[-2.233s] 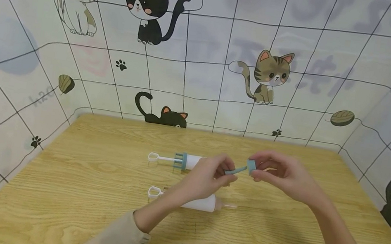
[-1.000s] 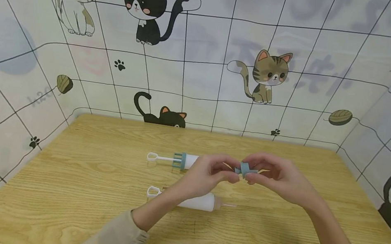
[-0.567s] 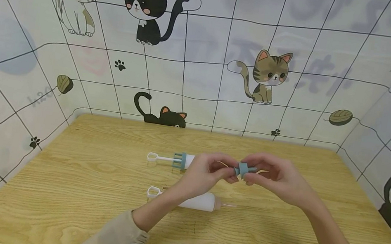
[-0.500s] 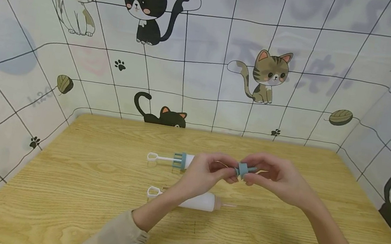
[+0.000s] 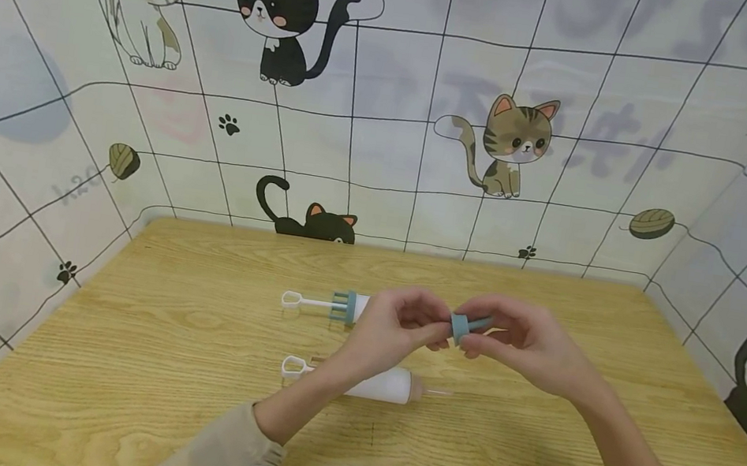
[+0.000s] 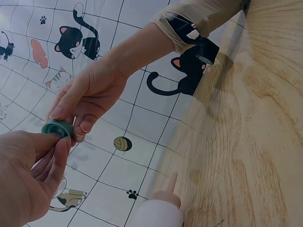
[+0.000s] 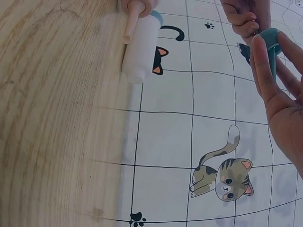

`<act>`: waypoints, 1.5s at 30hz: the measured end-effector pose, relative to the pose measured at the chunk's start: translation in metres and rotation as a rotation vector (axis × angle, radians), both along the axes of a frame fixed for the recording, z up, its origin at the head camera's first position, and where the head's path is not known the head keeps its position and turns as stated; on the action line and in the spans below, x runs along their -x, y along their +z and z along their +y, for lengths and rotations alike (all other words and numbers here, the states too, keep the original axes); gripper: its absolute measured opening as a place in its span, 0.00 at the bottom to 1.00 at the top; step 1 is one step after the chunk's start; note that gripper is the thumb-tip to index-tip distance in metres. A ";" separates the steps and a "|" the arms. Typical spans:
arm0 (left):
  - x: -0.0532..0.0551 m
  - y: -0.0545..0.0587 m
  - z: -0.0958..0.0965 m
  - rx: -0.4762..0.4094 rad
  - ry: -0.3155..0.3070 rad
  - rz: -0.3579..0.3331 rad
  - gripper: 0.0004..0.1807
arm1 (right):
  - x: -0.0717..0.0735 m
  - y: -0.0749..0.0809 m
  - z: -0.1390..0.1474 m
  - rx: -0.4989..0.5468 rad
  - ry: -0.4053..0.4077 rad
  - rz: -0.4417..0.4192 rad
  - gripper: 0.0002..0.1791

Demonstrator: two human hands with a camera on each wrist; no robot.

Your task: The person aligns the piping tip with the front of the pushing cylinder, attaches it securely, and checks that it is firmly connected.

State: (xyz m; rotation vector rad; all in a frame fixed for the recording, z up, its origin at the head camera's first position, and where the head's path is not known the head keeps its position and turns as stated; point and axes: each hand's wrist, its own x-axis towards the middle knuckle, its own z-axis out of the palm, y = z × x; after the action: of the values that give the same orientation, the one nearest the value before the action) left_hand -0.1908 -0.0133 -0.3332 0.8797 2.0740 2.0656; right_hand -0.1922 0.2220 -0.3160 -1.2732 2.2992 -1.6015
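A small teal cap [image 5: 459, 329] is held in the air between both hands, above the table. My right hand [image 5: 533, 347] pinches the cap by its sides. From it a thin teal nozzle [image 5: 479, 323] sticks out toward the right palm. My left hand [image 5: 395, 332] meets the cap's open side, thumb and finger reaching into the hollow [image 6: 57, 128] in the left wrist view. These fingertips hide the nozzle's base, which they appear to pinch. In the right wrist view, the cap [image 7: 271, 38] sits between right thumb and fingers.
On the wooden table [image 5: 178, 397] lie two white bottles. The back bottle [image 5: 360, 308] has a teal pronged end and a white loop handle [image 5: 292, 300]. The front bottle [image 5: 388, 385] bears a pink nozzle tip [image 5: 433, 391] and another loop handle. Cat-print sheeting [image 5: 392, 148] surrounds the table.
Earlier, the left hand pinched the nozzle apart from the cap; now the nozzle passes through the cap. The cap has shifted slightly left and turned in the right fingers. Both bottles stay put.
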 end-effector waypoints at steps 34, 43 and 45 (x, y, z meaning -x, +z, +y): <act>-0.001 -0.004 -0.001 -0.037 0.084 0.026 0.04 | -0.004 -0.007 -0.010 0.043 -0.098 0.040 0.17; -0.002 -0.005 -0.002 -0.013 0.098 0.041 0.04 | -0.004 -0.011 -0.013 0.057 -0.109 0.017 0.17; -0.002 -0.005 -0.002 -0.012 0.097 0.042 0.04 | -0.004 -0.012 -0.013 0.062 -0.104 0.016 0.17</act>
State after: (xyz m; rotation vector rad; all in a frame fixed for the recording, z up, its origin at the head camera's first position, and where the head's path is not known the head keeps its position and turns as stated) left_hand -0.1890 -0.0153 -0.3382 0.8477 2.1697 2.1273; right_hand -0.1884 0.2089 -0.3278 -1.2010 2.3808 -1.7136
